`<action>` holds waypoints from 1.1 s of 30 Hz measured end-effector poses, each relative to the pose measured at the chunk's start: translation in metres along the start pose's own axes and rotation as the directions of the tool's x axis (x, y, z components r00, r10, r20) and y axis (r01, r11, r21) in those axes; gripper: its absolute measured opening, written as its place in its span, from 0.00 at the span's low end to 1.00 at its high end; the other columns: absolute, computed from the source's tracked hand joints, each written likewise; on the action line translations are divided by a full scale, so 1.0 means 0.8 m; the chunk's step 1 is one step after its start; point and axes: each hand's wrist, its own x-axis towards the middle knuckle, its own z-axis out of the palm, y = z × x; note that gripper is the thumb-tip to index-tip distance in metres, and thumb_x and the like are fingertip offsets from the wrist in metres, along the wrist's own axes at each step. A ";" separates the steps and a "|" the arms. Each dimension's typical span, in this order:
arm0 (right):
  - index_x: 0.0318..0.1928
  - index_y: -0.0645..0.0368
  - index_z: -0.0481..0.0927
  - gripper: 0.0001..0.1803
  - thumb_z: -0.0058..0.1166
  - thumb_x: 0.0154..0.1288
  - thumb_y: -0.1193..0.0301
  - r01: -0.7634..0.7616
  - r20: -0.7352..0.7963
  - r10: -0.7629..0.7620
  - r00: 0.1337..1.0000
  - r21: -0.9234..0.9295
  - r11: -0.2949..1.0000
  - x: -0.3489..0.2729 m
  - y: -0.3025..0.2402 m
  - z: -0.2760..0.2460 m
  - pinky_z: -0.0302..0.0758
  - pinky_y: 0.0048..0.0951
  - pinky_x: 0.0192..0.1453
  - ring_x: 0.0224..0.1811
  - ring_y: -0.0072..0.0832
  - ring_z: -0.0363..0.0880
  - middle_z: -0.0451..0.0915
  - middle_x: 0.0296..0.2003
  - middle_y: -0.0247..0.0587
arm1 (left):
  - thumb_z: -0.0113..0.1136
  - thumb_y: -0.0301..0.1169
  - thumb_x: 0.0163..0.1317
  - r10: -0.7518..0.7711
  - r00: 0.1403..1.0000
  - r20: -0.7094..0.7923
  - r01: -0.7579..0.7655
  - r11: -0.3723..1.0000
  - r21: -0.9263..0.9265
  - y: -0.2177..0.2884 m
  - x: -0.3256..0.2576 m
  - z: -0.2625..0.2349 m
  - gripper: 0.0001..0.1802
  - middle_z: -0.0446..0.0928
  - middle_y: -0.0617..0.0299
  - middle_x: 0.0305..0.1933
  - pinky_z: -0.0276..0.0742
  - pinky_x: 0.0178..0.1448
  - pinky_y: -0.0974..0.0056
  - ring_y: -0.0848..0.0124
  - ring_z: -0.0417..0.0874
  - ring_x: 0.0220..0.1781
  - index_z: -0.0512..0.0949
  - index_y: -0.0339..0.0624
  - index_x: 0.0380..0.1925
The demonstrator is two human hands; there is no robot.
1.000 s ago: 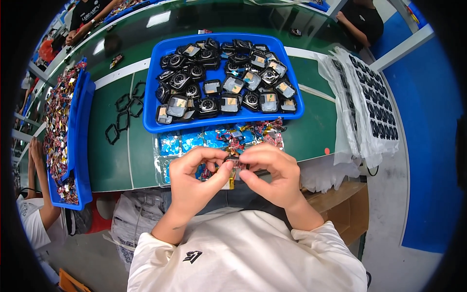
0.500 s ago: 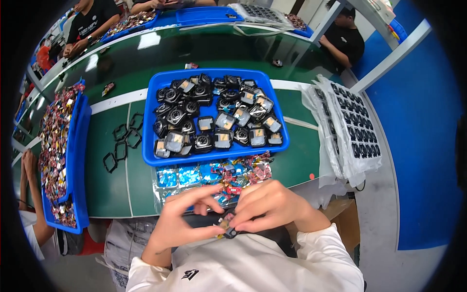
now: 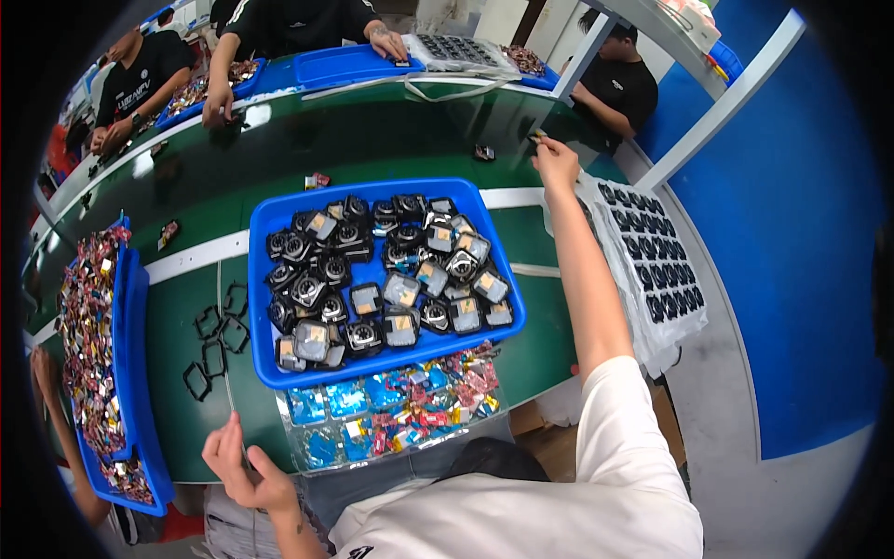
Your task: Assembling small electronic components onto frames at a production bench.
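My right hand (image 3: 557, 166) reaches far out over the dark green strip at the far right. Its fingers pinch a small dark piece with a yellowish part (image 3: 537, 137); its exact kind is too small to tell. Near the front edge of the table, my left hand (image 3: 244, 466) hovers with fingers apart and nothing in it. Between my arms stands a blue tray (image 3: 380, 371) full of black watch-like cases, some with round faces, others showing grey backs. Just in front of it lies a clear sheet holding blue-filmed parts (image 3: 346, 399) and small red circuit boards (image 3: 436, 419).
Several black frames (image 3: 213, 357) lie left of the tray. A long blue bin (image 3: 140, 307) heaped with small boards stands farther left. Black parts in a white tray (image 3: 654, 247) sit at the right. Small pieces (image 3: 484, 152) rest on the strip; co-workers (image 3: 298, 26) sit beyond.
My right hand has gone from the pinch near my lap out to the far right, carrying the small piece. My left hand has let go and moved left. The view has shifted.
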 end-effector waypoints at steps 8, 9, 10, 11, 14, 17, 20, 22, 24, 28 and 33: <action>0.51 0.77 0.72 0.24 0.51 0.52 0.78 -0.404 -0.181 0.419 0.890 0.114 0.907 0.058 0.034 0.016 0.85 0.30 0.35 0.38 0.44 0.83 0.73 0.51 0.53 | 0.47 0.24 0.63 -0.014 0.997 0.078 0.012 1.000 0.026 -0.002 -0.005 -0.007 0.15 0.79 0.47 0.49 0.73 0.52 0.57 0.56 0.73 0.49 0.76 0.28 0.48; 0.51 0.77 0.72 0.24 0.51 0.52 0.78 -0.408 -0.179 0.424 0.888 0.118 0.905 0.063 0.038 0.011 0.85 0.30 0.35 0.38 0.44 0.83 0.73 0.51 0.53 | 0.47 0.24 0.63 -0.009 0.997 0.079 0.007 1.000 0.030 -0.002 -0.006 -0.007 0.15 0.79 0.47 0.49 0.73 0.52 0.57 0.56 0.73 0.49 0.76 0.28 0.48; 0.48 0.78 0.73 0.22 0.51 0.52 0.78 -0.437 -0.161 0.447 0.880 0.093 0.894 0.067 0.043 0.006 0.85 0.30 0.35 0.38 0.45 0.83 0.73 0.49 0.54 | 0.48 0.24 0.61 -0.030 0.997 0.077 0.028 0.999 0.030 -0.003 -0.007 -0.006 0.15 0.79 0.47 0.48 0.73 0.50 0.57 0.55 0.73 0.48 0.76 0.29 0.47; 0.45 0.78 0.73 0.20 0.51 0.52 0.78 -0.466 -0.143 0.470 0.871 0.066 0.883 0.069 0.048 0.004 0.85 0.30 0.35 0.38 0.45 0.83 0.74 0.48 0.55 | 0.50 0.25 0.59 -0.052 0.996 0.074 0.050 0.998 0.029 -0.003 -0.007 -0.006 0.16 0.80 0.47 0.47 0.73 0.48 0.57 0.54 0.73 0.47 0.76 0.30 0.46; 0.43 0.78 0.73 0.17 0.51 0.53 0.78 -0.492 -0.113 0.502 0.857 0.103 0.864 0.065 0.050 0.009 0.85 0.29 0.36 0.37 0.45 0.84 0.74 0.47 0.56 | 0.50 0.24 0.58 -0.047 0.995 0.084 0.042 0.997 0.063 0.001 -0.005 -0.009 0.16 0.80 0.48 0.47 0.73 0.49 0.57 0.54 0.73 0.46 0.77 0.30 0.45; 0.44 0.77 0.74 0.18 0.52 0.53 0.77 -0.442 -0.075 0.446 0.892 0.059 0.895 0.069 0.054 0.007 0.85 0.29 0.34 0.35 0.44 0.84 0.75 0.45 0.54 | 0.51 0.21 0.56 -0.071 0.995 0.075 0.064 0.993 0.095 0.011 0.009 -0.001 0.15 0.80 0.48 0.46 0.73 0.50 0.57 0.55 0.74 0.46 0.77 0.29 0.44; 0.36 0.71 0.79 0.13 0.56 0.52 0.73 -0.372 -0.056 0.368 0.928 -0.117 0.921 0.066 0.047 0.003 0.82 0.29 0.29 0.25 0.38 0.81 0.78 0.33 0.47 | 0.53 0.17 0.57 -0.172 0.985 0.018 0.172 0.985 0.036 0.010 0.008 0.011 0.11 0.81 0.50 0.45 0.73 0.49 0.58 0.57 0.77 0.44 0.77 0.29 0.40; 0.33 0.61 0.84 0.14 0.55 0.53 0.63 -0.100 0.028 0.115 0.993 -0.321 0.942 0.042 0.020 0.009 0.78 0.32 0.32 0.25 0.32 0.84 0.82 0.22 0.42 | 0.52 0.17 0.60 -0.201 0.979 -0.013 0.202 0.979 0.028 0.010 0.009 0.012 0.08 0.81 0.51 0.43 0.73 0.48 0.60 0.58 0.77 0.43 0.78 0.30 0.37; 0.29 0.59 0.85 0.16 0.56 0.55 0.58 0.014 0.149 0.032 0.988 -0.299 0.954 0.011 -0.011 -0.001 0.75 0.31 0.36 0.25 0.29 0.81 0.82 0.21 0.40 | 0.51 0.17 0.62 -0.103 0.995 -0.001 0.103 0.992 0.079 0.012 0.016 0.012 0.06 0.82 0.52 0.41 0.72 0.45 0.63 0.60 0.77 0.41 0.77 0.30 0.28; 0.30 0.61 0.82 0.14 0.54 0.63 0.62 0.248 0.497 -0.218 0.840 0.004 0.969 -0.076 -0.082 -0.028 0.67 0.21 0.32 0.26 0.18 0.72 0.77 0.23 0.32 | 0.54 0.19 0.61 -0.067 0.991 0.112 0.068 0.998 -0.005 0.003 0.015 0.007 0.10 0.82 0.52 0.41 0.70 0.42 0.65 0.64 0.76 0.40 0.70 0.33 0.21; 0.34 0.60 0.82 0.09 0.62 0.58 0.68 0.304 0.868 -0.294 0.400 0.177 0.936 -0.300 -0.192 -0.094 0.67 0.20 0.30 0.25 0.16 0.71 0.74 0.22 0.30 | 0.60 0.20 0.57 -0.428 0.904 0.001 0.416 0.879 -0.230 0.026 0.013 0.013 0.04 0.82 0.58 0.38 0.66 0.38 0.70 0.72 0.76 0.39 0.74 0.37 0.27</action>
